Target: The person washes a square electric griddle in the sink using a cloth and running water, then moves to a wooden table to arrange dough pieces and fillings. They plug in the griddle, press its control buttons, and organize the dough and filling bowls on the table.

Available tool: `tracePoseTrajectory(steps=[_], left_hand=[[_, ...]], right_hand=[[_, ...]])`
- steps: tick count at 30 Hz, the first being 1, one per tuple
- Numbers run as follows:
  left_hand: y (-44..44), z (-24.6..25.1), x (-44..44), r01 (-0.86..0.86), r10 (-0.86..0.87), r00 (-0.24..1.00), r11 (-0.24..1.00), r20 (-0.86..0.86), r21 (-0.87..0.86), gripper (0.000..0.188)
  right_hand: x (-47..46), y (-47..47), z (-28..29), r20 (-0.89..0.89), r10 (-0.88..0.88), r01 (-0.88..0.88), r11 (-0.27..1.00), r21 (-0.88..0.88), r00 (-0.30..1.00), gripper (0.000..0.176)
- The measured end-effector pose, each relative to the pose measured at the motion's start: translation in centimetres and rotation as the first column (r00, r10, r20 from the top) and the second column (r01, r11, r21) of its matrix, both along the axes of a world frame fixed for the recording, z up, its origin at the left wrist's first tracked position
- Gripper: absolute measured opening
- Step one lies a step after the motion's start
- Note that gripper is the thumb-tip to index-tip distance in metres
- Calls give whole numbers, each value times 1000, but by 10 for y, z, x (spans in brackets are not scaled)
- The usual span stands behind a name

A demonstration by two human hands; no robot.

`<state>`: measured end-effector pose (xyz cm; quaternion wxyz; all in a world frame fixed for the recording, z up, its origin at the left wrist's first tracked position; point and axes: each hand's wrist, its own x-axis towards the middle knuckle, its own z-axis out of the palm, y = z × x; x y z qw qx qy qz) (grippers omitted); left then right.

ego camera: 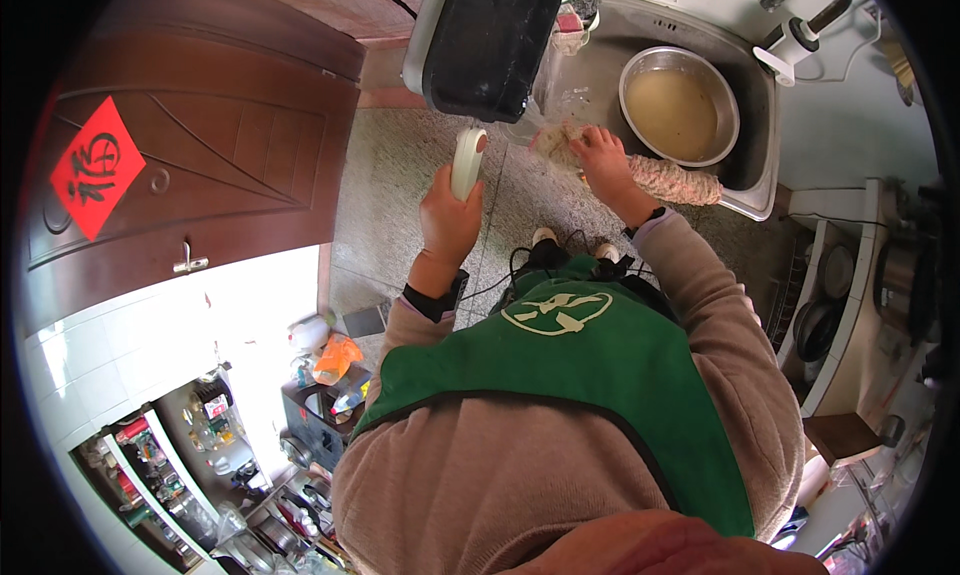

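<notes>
My left hand point(451, 213) is closed around the cream handle of a black rectangular pan point(484, 42). The pan is raised beside the left end of a stainless steel sink point(766, 166). My right hand point(604, 166) grips the bunched end of a beige and pink cloth point(675, 182) at the sink's front edge. The rest of that cloth lies along the rim. In the sink stands a round metal basin point(679, 155) with cloudy yellowish liquid.
A faucet point(810, 31) rises at the sink's far right. Another cloth point(571, 31) lies at the sink's left end. A brown door point(247, 155) stands to my left, and a shelf with pans point(821, 312) is on my right.
</notes>
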<state>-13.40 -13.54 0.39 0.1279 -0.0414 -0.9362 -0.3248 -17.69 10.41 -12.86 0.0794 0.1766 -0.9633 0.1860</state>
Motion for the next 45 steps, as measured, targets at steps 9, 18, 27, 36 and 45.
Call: tracePoseTrajectory(steps=[9,18,27,36,45], left_hand=[[4,6,-3,-32,25,992,998,-126,-58,34],[16,23,5,-35,40,979,999,-201,27,36],[21,50,11,-34,66,934,995,-352,98,38],[37,46,25,-16,58,929,993,-365,117,39],[61,34,33,18,48,961,972,-271,235,27]], right_hand=[[12,19,3,63,-162,157,682,-714,985,39],[21,51,29,236,-55,236,3,-972,970,27],[33,63,62,237,190,288,-314,-905,953,27],[24,49,109,123,230,213,-419,-883,965,31],[-4,-5,152,102,427,289,-400,-870,898,59]])
